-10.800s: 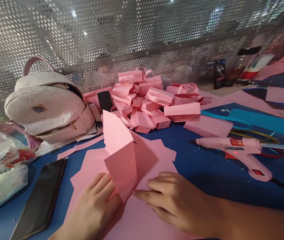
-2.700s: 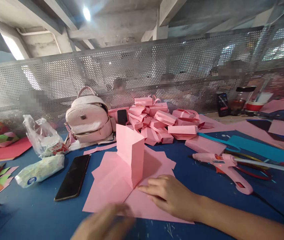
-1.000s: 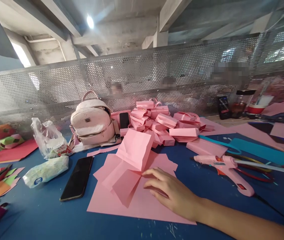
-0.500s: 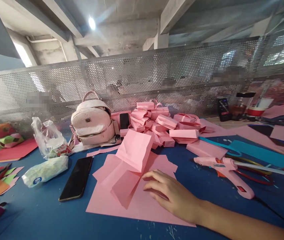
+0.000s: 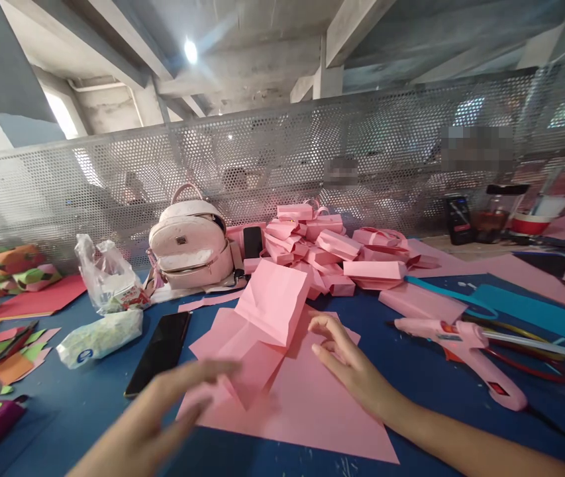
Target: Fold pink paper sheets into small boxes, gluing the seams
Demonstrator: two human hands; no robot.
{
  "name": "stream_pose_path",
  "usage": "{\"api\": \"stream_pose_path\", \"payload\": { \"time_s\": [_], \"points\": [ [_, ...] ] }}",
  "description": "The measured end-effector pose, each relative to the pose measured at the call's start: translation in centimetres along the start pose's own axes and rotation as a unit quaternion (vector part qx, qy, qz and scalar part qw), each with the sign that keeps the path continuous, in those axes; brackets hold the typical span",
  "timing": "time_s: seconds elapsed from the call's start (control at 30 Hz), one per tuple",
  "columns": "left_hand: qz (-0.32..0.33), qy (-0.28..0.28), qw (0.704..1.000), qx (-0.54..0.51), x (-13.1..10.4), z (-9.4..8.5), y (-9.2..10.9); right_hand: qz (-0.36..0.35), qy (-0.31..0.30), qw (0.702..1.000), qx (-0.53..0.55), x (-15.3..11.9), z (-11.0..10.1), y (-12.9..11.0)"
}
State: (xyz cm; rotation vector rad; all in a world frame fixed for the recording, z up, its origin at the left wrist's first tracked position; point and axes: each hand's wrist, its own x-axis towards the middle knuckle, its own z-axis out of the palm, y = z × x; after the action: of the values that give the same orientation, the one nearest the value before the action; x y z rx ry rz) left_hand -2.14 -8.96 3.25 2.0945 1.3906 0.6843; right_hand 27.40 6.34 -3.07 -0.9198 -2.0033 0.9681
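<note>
Several pink paper sheets (image 5: 322, 404) lie in a loose stack on the blue table, with a creased, folded pink piece (image 5: 275, 298) on top. From the lower left my left hand (image 5: 163, 411) reaches over the stack's near left corner, blurred, fingers apart and nothing in them. At the stack's right side rests my right hand (image 5: 344, 361), fingers loosely curled and apart, holding nothing; whether its fingertips touch the paper I cannot tell. A pink glue gun (image 5: 465, 351) with a clear glue stick lies to the right of that hand.
Behind the stack is a heap of folded pink paper pieces (image 5: 332, 245). A pale pink backpack (image 5: 190, 245), a black phone (image 5: 160, 351), a tissue pack (image 5: 101, 338) and a plastic bag (image 5: 108, 275) stand left. Teal paper (image 5: 535, 311) lies right. A perforated metal screen (image 5: 272, 152) runs behind.
My left hand has come into view from the lower left. My right hand has shifted slightly up and its fingers are curled more. The whole view has shifted a little.
</note>
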Motion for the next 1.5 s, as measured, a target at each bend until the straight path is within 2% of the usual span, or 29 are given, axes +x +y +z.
{"api": "stream_pose_path", "payload": {
  "time_s": [0.07, 0.1, 0.13, 0.2, 0.27, 0.4, 0.5, 0.63, 0.77, 0.97, 1.13, 1.3, 1.37, 1.5],
  "points": [
    [-0.054, 0.12, 0.991, 0.022, 2.6, -2.4, -2.5, 0.001, -0.005, 0.999, 0.046, 0.2, -0.1, -0.1],
    [-0.065, 0.159, 0.985, 0.03, 3.9, -3.2, -3.8, 0.0, -0.014, 0.998, 0.06, 0.2, -0.2, -0.2],
    [-0.068, 0.172, 0.982, 0.028, 5.3, -3.7, -4.9, -0.002, -0.023, 0.997, 0.069, 0.1, -0.2, -0.3],
    [-0.082, 0.153, 0.984, 0.034, 7.7, -3.9, -6.8, -0.008, -0.045, 0.996, 0.07, -0.1, -0.3, -0.4],
    [-0.093, 0.13, 0.986, 0.043, 9.5, -3.2, -7.8, -0.01, -0.075, 0.995, 0.061, -0.5, -0.3, -0.5],
    [-0.084, 0.054, 0.994, 0.053, 11.3, -0.9, -7.9, 0.013, -0.131, 0.989, 0.065, -1.3, -0.3, -0.7],
    [-0.074, 0.023, 0.996, 0.051, 12.3, 0.0, -7.9, 0.026, -0.161, 0.982, 0.09, -1.5, -0.3, -1.1],
    [-0.063, 0.025, 0.997, 0.033, 13.5, -0.2, -9.0, 0.026, -0.183, 0.979, 0.087, -1.5, -0.3, -1.3],
    [-0.068, 0.069, 0.995, 0.005, 13.9, -0.2, -10.2, 0.029, -0.179, 0.981, 0.063, -1.5, -0.3, -1.1],
    [-0.069, 0.162, 0.982, -0.072, 13.7, 1.0, -10.0, 0.023, -0.144, 0.989, 0.032, -1.4, -0.3, -1.2],
    [-0.07, 0.171, 0.965, -0.186, 13.3, 2.0, -8.8, 0.008, -0.057, 0.996, 0.067, -0.7, -0.3, -0.8],
    [-0.082, 0.196, 0.935, -0.285, 12.5, 3.0, -6.7, 0.01, 0.043, 0.982, 0.183, 0.2, 0.1, 0.5],
    [-0.087, 0.202, 0.923, -0.317, 12.3, 3.3, -6.0, 0.019, 0.046, 0.972, 0.229, 0.4, 0.3, 0.8],
    [-0.092, 0.208, 0.903, -0.366, 12.2, 3.9, -5.4, 0.034, 0.008, 0.965, 0.259, 0.4, 0.3, 0.7]
  ]
}}
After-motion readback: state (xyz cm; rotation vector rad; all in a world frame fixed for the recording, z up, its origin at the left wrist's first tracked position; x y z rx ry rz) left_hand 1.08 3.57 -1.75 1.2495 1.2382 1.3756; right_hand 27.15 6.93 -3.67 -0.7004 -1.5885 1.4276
